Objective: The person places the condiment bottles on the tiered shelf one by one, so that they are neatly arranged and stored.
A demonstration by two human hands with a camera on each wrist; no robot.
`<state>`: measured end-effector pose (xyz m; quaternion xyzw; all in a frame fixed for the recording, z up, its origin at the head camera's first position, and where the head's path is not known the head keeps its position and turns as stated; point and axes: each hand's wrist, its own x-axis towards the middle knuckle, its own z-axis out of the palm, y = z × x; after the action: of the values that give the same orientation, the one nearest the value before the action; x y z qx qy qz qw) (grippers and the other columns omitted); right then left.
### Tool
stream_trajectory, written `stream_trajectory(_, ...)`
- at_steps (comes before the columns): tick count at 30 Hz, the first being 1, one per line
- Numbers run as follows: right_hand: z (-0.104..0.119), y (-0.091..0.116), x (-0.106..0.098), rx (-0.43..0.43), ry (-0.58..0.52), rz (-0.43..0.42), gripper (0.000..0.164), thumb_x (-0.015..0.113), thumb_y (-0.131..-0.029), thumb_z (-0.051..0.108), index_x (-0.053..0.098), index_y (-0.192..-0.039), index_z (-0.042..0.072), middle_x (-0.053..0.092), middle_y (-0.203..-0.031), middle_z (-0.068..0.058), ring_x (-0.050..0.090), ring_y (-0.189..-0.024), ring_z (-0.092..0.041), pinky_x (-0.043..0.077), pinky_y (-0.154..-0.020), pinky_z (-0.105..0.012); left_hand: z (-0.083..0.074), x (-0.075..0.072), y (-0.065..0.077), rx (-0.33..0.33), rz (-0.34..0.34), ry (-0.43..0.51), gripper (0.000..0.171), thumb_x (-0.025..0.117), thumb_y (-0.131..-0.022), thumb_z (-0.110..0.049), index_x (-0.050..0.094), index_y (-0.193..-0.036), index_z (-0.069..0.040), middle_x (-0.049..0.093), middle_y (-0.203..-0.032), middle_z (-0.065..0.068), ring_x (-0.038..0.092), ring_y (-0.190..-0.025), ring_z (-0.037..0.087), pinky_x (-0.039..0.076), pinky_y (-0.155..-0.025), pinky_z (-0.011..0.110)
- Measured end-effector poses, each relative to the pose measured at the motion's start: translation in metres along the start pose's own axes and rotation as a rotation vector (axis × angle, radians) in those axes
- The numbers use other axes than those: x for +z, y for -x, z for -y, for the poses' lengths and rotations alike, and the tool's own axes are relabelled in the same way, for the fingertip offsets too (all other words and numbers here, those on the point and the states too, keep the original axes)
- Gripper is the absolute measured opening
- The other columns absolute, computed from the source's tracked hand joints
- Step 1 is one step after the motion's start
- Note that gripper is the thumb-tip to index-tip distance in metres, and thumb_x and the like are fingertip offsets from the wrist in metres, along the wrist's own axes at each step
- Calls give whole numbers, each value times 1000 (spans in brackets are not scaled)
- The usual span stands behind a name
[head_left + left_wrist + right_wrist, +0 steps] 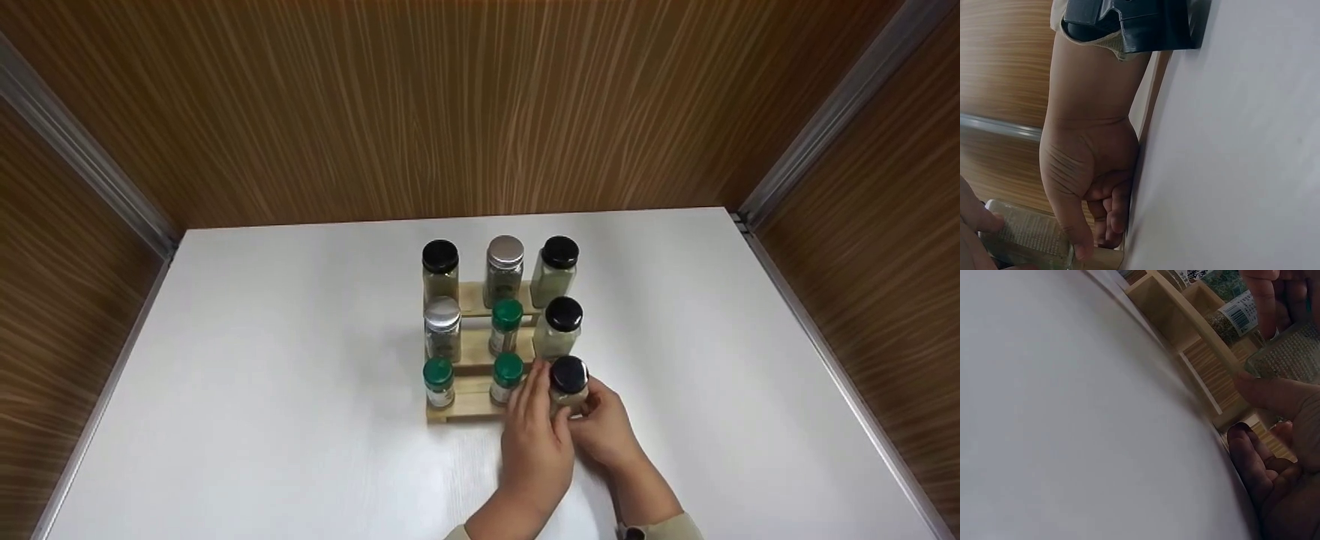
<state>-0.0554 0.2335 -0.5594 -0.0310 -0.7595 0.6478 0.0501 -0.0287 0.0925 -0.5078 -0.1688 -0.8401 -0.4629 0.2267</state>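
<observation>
A square glass spice jar with a black lid (568, 379) stands upright at the front right of a three-tier wooden rack (469, 406). My left hand (534, 450) holds its left side, the fingers reaching along it and the thumb in front. From the right, my right hand (606, 433) grips the same jar low down. In the left wrist view, the printed label (1036, 233) faces the camera and the right thumb lies at the jar's base. The right wrist view shows the right thumb (1266, 391) at the bottom edge, close to the rack's front rail.
Two small green-capped jars (439, 382) (508, 380) share the front tier. The middle tier bears a silver-lidded (442, 330), a green-capped (505, 328) and a black-lidded jar (559, 328). Several taller jars stand behind. Wood-grain panels (450, 112) enclose the white table (300, 420).
</observation>
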Motion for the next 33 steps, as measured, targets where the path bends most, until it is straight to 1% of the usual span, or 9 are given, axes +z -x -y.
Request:
stream_trajectory(3, 2, -1, 2, 11, 2, -27, 68, 81, -64, -22, 65, -129, -13, 72, -120, -24, 71, -100, -14, 59, -82, -24, -2, -1, 2, -10, 22, -5, 67, 77, -90, -1, 48, -150, 9, 53, -153, 26, 56, -135, 42, 52, -106, 53)
stream_trajectory(7, 5, -1, 3, 52, -14, -46, 65, 83, -65, -20, 67, -128, -10, 74, -115, -21, 74, -96, -19, 60, -80, -26, -4, -2, 5, -8, 30, -17, 79, 83, -86, -6, 45, -153, 8, 51, -155, 26, 55, -136, 40, 53, -105, 52)
stream_trajectory(15, 2, -5, 5, 54, 36, -63, 58, 89, -70, -12, 71, -124, -1, 75, -116, -15, 73, -107, -28, 59, -84, -26, -3, -14, 10, 16, 49, -20, 79, 85, -87, -15, 46, -152, 9, 51, -154, 25, 54, -137, 40, 52, -105, 52)
stream_trajectory(20, 0, -2, 3, 46, 50, -40, 64, 92, -69, -9, 68, -128, -1, 73, -119, -15, 72, -108, -25, 59, -85, -26, 6, -31, 18, 115, 46, -54, 73, 89, -84, -20, 56, -144, 7, 56, -150, 22, 57, -134, 37, 55, -103, 48)
stream_trajectory(25, 7, 6, -12, 86, 19, 39, 91, 89, -70, -14, 47, -150, -4, 70, -119, -20, 74, -98, -27, 62, -80, -31, 20, -55, 21, 233, 17, -40, 51, 93, -80, -21, 74, -124, -3, 73, -127, 7, 69, -115, 22, 58, -96, 33)
stream_trajectory(27, 11, 11, -21, 91, 49, 37, 94, 88, -72, -15, 43, -154, -4, 69, -116, -20, 73, -94, -28, 62, -78, -30, 29, -68, 19, 279, -21, -25, 44, 94, -79, -21, 76, -117, -7, 76, -117, 2, 72, -105, 18, 58, -91, 30)
stream_trajectory(28, 14, 13, -27, 76, 84, 30, 91, 87, -74, -15, 44, -154, -3, 69, -114, -19, 72, -93, -28, 62, -78, -29, 34, -74, 19, 303, -51, -19, 39, 93, -82, -22, 77, -114, -7, 76, -111, 1, 72, -99, 17, 59, -88, 29)
stream_trajectory(31, 19, 21, -43, -59, 286, -31, 70, 85, -81, -10, 59, -145, 1, 70, -114, -15, 70, -96, -28, 62, -80, -32, 56, -94, 18, 325, -172, -42, 24, 85, -92, -29, 78, -103, -9, 75, -99, 0, 71, -87, 16, 59, -80, 28)
stream_trajectory(33, 23, 23, -53, -183, 435, -85, 56, 83, -85, -4, 66, -138, 3, 70, -120, -16, 67, -104, -33, 59, -89, -43, 73, -109, 17, 299, -255, -86, 28, 77, -99, -36, 78, -98, -9, 74, -95, 0, 69, -84, 18, 58, -80, 28)
